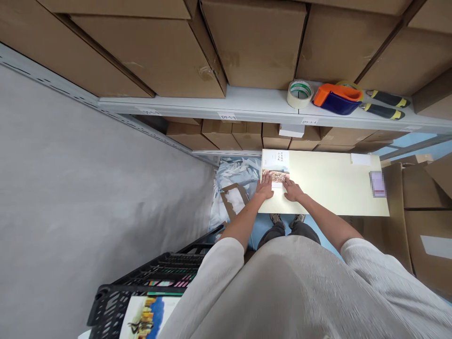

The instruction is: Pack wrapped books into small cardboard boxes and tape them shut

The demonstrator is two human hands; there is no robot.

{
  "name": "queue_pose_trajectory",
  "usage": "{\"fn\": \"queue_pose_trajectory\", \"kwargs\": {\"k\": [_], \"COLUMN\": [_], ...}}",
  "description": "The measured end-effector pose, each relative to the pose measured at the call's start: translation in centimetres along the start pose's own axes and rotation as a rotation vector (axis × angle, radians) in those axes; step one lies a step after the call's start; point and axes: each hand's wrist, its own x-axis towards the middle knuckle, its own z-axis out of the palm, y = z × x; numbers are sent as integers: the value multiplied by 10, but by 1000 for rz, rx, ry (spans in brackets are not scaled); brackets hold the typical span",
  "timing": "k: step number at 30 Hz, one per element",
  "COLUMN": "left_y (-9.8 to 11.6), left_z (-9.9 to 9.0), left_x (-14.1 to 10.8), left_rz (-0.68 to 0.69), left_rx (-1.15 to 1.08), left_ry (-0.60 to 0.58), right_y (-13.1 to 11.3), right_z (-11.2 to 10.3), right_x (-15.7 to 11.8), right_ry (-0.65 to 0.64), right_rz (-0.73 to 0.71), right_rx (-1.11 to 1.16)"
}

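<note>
- We find the book (276,162) flat at the left end of the worktop (328,183), just ahead of our fingers; long axis apparently running away from us, across the worktop's length.
- Neither hand nearer: left hand (265,187) touches the near left corner, right hand (292,189) the near right.
- Fingers extended on the cover, unclenched; any grip beneath, we cannot tell.
- Cover title in upright Chinese characters, too small for us to read surely.
- Shelf label (227,117) seems to start "D3-5"; last character unclear.
- Tape roll (299,103): green core print, illegible.
</note>
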Motion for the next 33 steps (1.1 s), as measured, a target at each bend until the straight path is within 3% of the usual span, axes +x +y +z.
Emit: {"fn": "queue_pose_trajectory", "kwargs": {"k": [8,15,18,21,25,30,33], "left_y": [-2,15,22,28,42,76,104], "left_z": [-11,-20,-24,-22,-11,7,20], "left_x": [9,10,-2,-21,-45,-59,-61], "left_rz": [-16,-52,-43,-34,-24,-18,-17], "left_rx": [21,69,49,5,-84,-178,-229], "left_ry": [-37,-27,69,195,266,343,372], "right_y": [-5,-20,-17,8,70,141,164], "right_z": [-8,-24,-34,-51,-102,-211,-275], "right_x": [9,11,-6,-40,-97,-147,-159], "right_ry": [-23,-39,31,221,592,1088,1210], "right_rz": [22,49,6,-54,-44,-65,-38], "right_rx": [22,-9,29,96,215,142,47]}}
